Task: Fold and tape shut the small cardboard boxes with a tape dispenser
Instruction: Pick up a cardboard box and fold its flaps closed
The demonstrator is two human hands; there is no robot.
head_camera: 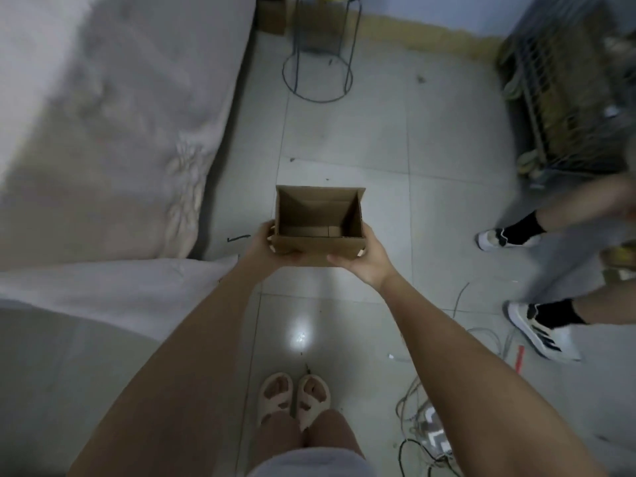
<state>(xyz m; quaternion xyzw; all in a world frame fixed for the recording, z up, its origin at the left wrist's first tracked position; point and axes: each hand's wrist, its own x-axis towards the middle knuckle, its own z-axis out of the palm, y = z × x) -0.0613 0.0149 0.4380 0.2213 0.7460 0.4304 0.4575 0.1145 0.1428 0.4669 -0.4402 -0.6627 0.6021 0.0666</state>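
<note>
Two hands hold one box (320,225) mid-air over floor tiles (430,149), open top facing up, likely so flaps can be folded. Left hand (268,247) curled round near-left corner, thumb on near wall. Right hand (364,256) cups near-right corner, fingers wrapped underneath. No tape dispenser in sight. Bystander's feet (537,332) far right.
</note>
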